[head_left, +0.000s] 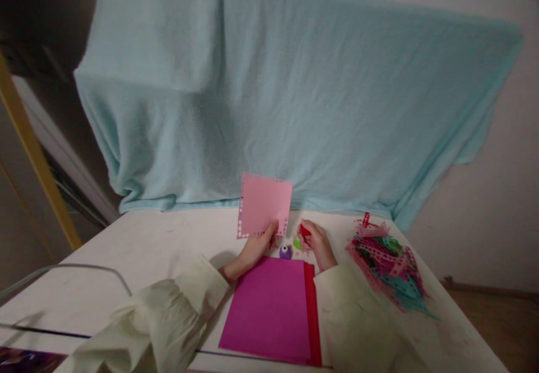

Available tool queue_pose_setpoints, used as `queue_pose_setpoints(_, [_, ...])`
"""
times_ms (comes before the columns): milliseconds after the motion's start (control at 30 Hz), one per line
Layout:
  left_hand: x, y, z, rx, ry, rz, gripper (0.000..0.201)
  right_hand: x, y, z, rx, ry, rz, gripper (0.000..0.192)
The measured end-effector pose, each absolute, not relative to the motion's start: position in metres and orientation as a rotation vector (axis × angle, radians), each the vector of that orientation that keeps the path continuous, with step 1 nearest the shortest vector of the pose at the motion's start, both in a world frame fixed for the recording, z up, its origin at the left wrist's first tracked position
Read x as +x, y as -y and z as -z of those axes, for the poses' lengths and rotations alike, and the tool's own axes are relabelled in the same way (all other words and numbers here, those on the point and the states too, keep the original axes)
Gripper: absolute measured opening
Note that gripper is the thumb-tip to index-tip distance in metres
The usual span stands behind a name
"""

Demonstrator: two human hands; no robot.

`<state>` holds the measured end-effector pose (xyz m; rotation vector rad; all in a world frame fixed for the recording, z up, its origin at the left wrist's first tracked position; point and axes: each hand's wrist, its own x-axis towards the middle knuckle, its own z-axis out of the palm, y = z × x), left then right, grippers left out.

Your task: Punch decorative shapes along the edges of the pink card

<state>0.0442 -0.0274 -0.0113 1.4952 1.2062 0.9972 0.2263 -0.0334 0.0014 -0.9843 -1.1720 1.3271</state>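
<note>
My left hand [263,242] pinches the bottom edge of a pink sheet of paper [266,204], held upright above the table. Small punched holes run along the sheet's top, left and bottom edges, with a few at its lower right. My right hand [315,239], just to the right of the sheet, is closed on a small red object [304,230] mostly hidden by the fingers. Between the hands a small purple object [285,251] with a white-and-dark round top rests on the table. Something light green [297,243] lies beside my right fingers, with tiny pink paper bits near it.
Purple paper sheets [267,311] lie in front of me, with red sheets [314,319] showing along their right side. A heap of punched paper strips [389,266] sits at the right. Behind the white table [168,244] hangs a light blue cloth [295,92]. A grey cable [84,266] crosses the left.
</note>
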Motion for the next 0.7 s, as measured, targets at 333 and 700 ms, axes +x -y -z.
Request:
queue_pose_setpoints(333, [0.0489,0.0279,0.0122,1.471,-1.283,-0.969,0.054,0.2274,0.036,-0.0036,-1.077,1.257,-1.195,0.016])
queue_pose_setpoints(700, [0.0489,0.0237,0.0116,1.51,-1.056,-1.102,0.049,0.2241,0.0344,-0.0023,-1.189,1.42,-0.936,0.023])
